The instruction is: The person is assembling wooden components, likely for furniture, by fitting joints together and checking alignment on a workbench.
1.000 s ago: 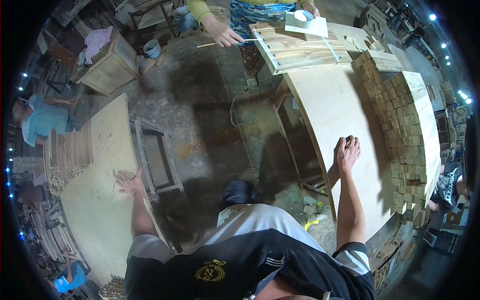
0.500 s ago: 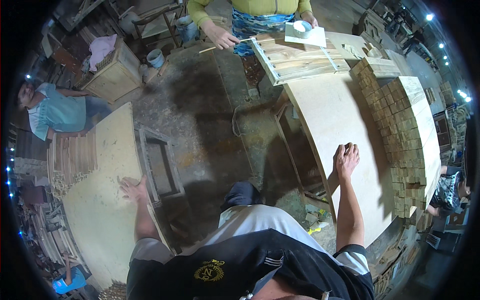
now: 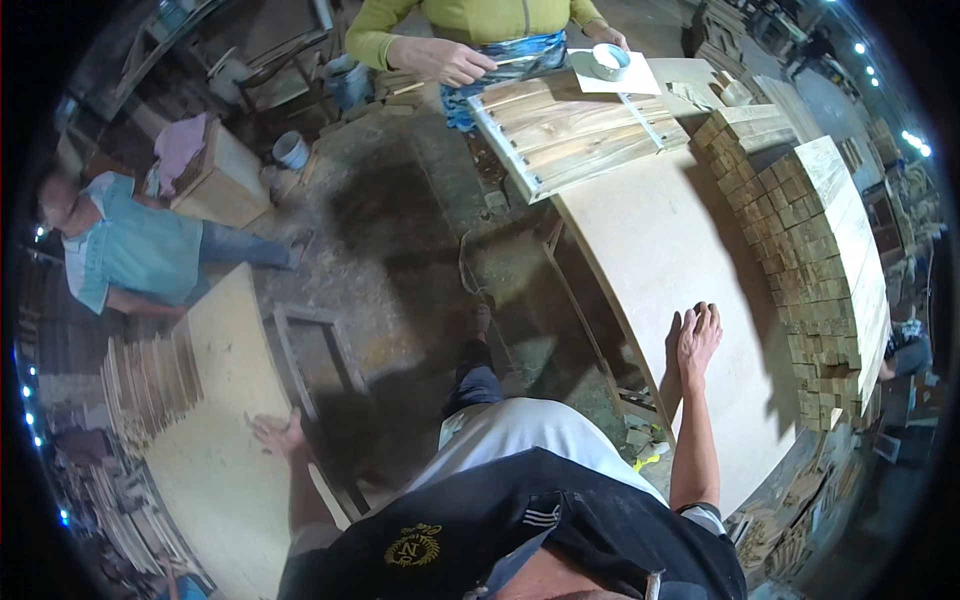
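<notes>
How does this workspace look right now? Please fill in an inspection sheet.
Surface: two pale tabletops, left and right, with floor between them.
Things at hand: thin wood strips on the left tabletop; stacked wood blocks along the right tabletop's far right side.
Clutter: bucket on the floor; pink cloth on a wooden cabinet.
Hands: left hand spread at the left tabletop's inner edge; right hand over the right tabletop, fingers slightly bent, contact unclear; nothing seen held.
Cables: thin cord-like curve on the floor, kind unclear.
Surroundings: co-worker in yellow at a slatted wooden panel; person in pale blue at left.
</notes>
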{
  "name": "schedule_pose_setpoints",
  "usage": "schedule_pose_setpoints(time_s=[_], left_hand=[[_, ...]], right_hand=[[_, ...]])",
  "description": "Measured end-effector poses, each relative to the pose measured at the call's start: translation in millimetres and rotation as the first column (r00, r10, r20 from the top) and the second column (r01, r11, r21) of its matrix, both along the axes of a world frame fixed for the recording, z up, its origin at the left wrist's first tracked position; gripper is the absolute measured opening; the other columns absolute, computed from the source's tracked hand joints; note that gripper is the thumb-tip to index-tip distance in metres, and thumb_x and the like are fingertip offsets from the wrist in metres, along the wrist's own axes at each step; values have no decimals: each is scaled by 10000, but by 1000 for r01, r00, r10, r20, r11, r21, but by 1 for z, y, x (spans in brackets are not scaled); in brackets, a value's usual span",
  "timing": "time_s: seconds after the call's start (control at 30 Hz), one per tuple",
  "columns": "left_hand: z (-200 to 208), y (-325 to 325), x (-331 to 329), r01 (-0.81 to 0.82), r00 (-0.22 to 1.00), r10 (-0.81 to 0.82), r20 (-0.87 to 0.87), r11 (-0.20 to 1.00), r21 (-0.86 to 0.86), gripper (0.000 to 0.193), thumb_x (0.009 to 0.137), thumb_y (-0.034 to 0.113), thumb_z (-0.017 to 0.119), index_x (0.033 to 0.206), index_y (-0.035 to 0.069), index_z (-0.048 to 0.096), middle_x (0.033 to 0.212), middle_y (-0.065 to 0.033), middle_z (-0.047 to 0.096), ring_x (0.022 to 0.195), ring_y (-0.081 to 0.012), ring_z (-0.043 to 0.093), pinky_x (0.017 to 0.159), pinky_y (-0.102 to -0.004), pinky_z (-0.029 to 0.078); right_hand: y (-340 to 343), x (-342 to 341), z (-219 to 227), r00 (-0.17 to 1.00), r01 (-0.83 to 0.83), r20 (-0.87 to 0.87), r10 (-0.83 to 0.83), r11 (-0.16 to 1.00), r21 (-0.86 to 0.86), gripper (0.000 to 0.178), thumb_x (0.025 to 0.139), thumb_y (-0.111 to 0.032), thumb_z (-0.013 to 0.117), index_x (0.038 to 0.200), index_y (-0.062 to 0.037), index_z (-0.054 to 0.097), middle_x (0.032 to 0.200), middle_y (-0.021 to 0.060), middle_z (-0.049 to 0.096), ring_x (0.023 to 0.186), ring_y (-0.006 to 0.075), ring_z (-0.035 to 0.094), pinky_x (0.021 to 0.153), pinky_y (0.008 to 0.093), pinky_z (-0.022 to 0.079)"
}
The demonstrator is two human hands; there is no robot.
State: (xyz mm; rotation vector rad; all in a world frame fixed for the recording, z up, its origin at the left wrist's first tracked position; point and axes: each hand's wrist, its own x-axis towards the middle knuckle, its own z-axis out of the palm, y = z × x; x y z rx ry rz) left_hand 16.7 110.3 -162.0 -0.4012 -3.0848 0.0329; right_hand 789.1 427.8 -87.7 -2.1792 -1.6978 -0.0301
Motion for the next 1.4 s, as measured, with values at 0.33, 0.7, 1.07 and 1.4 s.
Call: schedule_pose_setpoints(time_s=[0.33,0.7,1.07,1.4], left_hand=[[66,342,95,391,564,-820,98,369,843,525,963,218,638,1393,-49,498,1466,-189,489,1353,-294,454,1135,-403,342],[96,840,196,19,-528,-823,212,238,971,426,998,310,576,1250,-26,645,1209,-128,685,1130,-194,648,980,-321,486],[49,845,294,-166,-729,-683,-37,124,978,759,969,345,596,1530,-52,273,1535,-164,416,1439,-221,348,1181,-325,225],[86,671,279,-135,-351,-873,339,405,904,609,976,258,571,1480,-37,402,1507,-133,456,1370,-196,423,1141,-310,301]], right_hand=[[108,-111,-15,479,471,-876,55,827,309,430,1027,-303,507,1356,-25,515,1400,155,483,1261,286,487,1053,430,403],[263,-204,4,189,595,-940,284,729,340,435,1019,-350,541,1291,-11,538,1257,144,547,1232,264,517,1044,462,467],[297,-210,-16,272,615,-896,351,653,443,628,1027,-380,483,1458,57,350,1461,221,405,1388,320,387,1187,402,276],[226,-202,55,-16,222,-988,-154,963,-153,825,961,-648,468,1489,-19,391,1448,130,486,1313,238,454,1139,347,281]])
